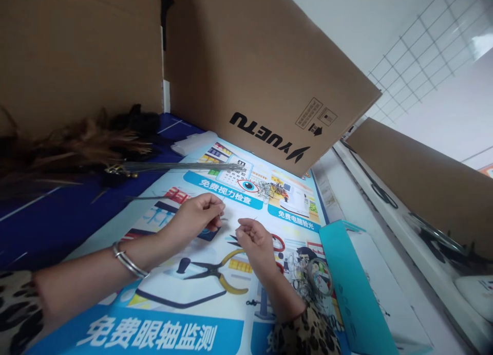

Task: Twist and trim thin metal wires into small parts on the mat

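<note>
My left hand [202,213], a silver bangle [130,261] on its wrist, is closed in a pinch above the printed poster sheet [227,306]. A short gap separates it from my right hand [254,240], whose thumb and fingers are also pinched together. Thin wire-like glints show at both sets of fingertips, too fine to name. Pliers with yellow handles [219,272] lie slightly spread below the hands. Scissors with red handles [278,242] lie partly hidden under my right hand.
A bundle of thin metal wires [185,166] lies beyond my left hand, beside brown feathers [77,144]. Small metal bits [265,189] are heaped farther back. At right are a wire coil [319,277] and a teal-sided box [352,288]. Cardboard [239,62] walls the back.
</note>
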`<state>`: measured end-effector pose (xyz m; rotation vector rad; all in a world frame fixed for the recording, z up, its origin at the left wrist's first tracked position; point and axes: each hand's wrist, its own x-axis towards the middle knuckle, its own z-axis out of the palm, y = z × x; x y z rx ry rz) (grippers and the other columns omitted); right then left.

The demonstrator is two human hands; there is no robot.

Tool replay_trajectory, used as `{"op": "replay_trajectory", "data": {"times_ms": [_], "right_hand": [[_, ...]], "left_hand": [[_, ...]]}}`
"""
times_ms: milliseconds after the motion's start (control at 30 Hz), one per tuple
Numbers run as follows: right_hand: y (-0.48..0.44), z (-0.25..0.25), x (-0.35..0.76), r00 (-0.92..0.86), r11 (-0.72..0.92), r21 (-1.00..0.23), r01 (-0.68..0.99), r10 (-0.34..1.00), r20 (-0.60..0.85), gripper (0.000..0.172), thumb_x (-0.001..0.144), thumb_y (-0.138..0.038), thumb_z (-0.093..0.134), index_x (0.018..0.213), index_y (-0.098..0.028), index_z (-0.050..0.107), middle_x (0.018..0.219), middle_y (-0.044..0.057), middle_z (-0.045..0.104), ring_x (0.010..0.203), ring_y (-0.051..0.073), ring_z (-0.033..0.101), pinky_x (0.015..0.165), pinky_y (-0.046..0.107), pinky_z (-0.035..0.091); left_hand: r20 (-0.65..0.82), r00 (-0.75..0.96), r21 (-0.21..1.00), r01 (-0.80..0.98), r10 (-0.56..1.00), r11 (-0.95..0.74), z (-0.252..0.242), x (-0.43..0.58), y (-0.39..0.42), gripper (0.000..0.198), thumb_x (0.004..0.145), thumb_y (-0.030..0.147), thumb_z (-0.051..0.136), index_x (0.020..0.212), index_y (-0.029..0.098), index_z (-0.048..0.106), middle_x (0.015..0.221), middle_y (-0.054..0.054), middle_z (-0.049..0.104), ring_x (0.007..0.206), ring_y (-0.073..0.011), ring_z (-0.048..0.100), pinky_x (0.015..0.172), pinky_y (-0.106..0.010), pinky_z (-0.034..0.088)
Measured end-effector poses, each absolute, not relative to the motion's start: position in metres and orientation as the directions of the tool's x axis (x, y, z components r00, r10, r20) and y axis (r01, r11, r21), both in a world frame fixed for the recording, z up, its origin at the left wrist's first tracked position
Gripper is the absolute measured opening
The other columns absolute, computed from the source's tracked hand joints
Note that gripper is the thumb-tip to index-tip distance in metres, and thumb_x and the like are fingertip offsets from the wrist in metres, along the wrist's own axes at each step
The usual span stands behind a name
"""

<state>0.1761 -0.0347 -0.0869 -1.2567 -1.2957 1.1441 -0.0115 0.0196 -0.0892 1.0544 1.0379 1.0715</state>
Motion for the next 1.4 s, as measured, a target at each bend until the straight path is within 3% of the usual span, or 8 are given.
{"op": "replay_trajectory", "data": {"times_ms": [267,600,700,767,867,1033,1267,1400], "right_hand": [[-0.031,-0.085,0.178,0.084,-0.011,-0.999,0.043,0.996,-0.007,0.021,0.087,-0.041,0.070,0.093,-0.021,0.075,0.076,0.001,0.073,0.053,0.010,0.057,0.050,0.022,0.043],[-0.029,-0.087,0.182,-0.013,-0.055,-0.984,0.166,0.998,-0.058,0.018,0.087,-0.034,0.067,0.095,-0.022,0.078,0.073,0.000,0.072,0.055,0.012,0.059,0.055,0.024,0.047],[-0.028,-0.071,0.196,-0.142,0.003,-0.943,0.332,0.989,-0.047,0.020,0.087,-0.034,0.069,0.101,-0.023,0.078,0.076,0.001,0.071,0.066,0.017,0.064,0.065,0.029,0.051],[-0.028,-0.053,0.211,-0.266,0.163,-0.803,0.574,0.964,0.005,0.023,0.084,-0.031,0.074,0.106,-0.025,0.078,0.096,0.005,0.074,0.084,0.022,0.067,0.078,0.034,0.052],[-0.034,-0.026,0.229,-0.365,0.293,-0.418,0.860,0.926,-0.101,0.041,0.080,-0.025,0.079,0.120,-0.022,0.074,0.114,0.012,0.072,0.108,0.030,0.063,0.095,0.043,0.048],[-0.048,-0.008,0.223,-0.319,0.341,-0.008,0.940,0.871,-0.372,0.048,0.086,-0.022,0.067,0.134,-0.017,0.063,0.124,0.016,0.064,0.110,0.030,0.062,0.092,0.039,0.050],[-0.051,-0.005,0.220,-0.269,0.322,0.081,0.943,0.884,-0.383,0.044,0.090,-0.018,0.059,0.133,-0.022,0.064,0.117,0.014,0.068,0.107,0.029,0.066,0.084,0.036,0.051],[-0.045,-0.005,0.221,-0.279,0.307,0.051,0.950,0.914,-0.295,0.029,0.096,-0.021,0.055,0.121,-0.022,0.072,0.110,0.012,0.071,0.100,0.027,0.069,0.080,0.034,0.052]], "left_hand": [[-0.127,0.284,0.968,-0.172,0.950,0.180,-0.084,-0.011,0.016,0.032,0.077,0.049,0.075,0.076,0.020,0.062,0.056,0.002,0.061,0.051,-0.0141,0.057,0.049,-0.024,0.043],[-0.045,0.234,0.987,-0.140,0.971,0.079,-0.084,-0.015,0.017,0.033,0.086,0.053,0.067,0.090,0.020,0.063,0.074,0.002,0.064,0.051,-0.0093,0.051,0.046,-0.021,0.033],[-0.049,0.246,0.995,-0.067,0.968,0.067,-0.087,-0.016,0.021,0.031,0.084,0.051,0.066,0.085,0.020,0.061,0.070,0.002,0.064,0.047,-0.0095,0.050,0.044,-0.021,0.032],[-0.059,0.274,0.998,-0.006,0.960,0.063,-0.089,-0.017,0.024,0.029,0.083,0.049,0.065,0.083,0.020,0.062,0.070,0.001,0.066,0.046,-0.0106,0.052,0.045,-0.022,0.034],[-0.073,0.331,0.995,0.093,0.941,0.044,-0.092,-0.018,0.025,0.027,0.083,0.046,0.065,0.083,0.019,0.064,0.068,0.001,0.067,0.047,-0.0127,0.057,0.047,-0.024,0.040],[-0.096,0.406,0.972,0.234,0.909,-0.002,-0.098,-0.018,0.026,0.023,0.083,0.041,0.062,0.085,0.019,0.066,0.066,0.002,0.068,0.047,-0.0138,0.060,0.048,-0.024,0.041],[-0.138,0.446,0.948,0.318,0.885,-0.013,-0.093,-0.026,0.028,0.022,0.082,0.042,0.058,0.084,0.020,0.064,0.065,0.002,0.069,0.046,-0.0139,0.059,0.048,-0.024,0.040],[-0.167,0.478,0.947,0.322,0.862,0.005,-0.087,-0.025,0.022,0.026,0.083,0.045,0.056,0.085,0.020,0.062,0.066,0.002,0.068,0.046,-0.0134,0.058,0.046,-0.023,0.037]]}}
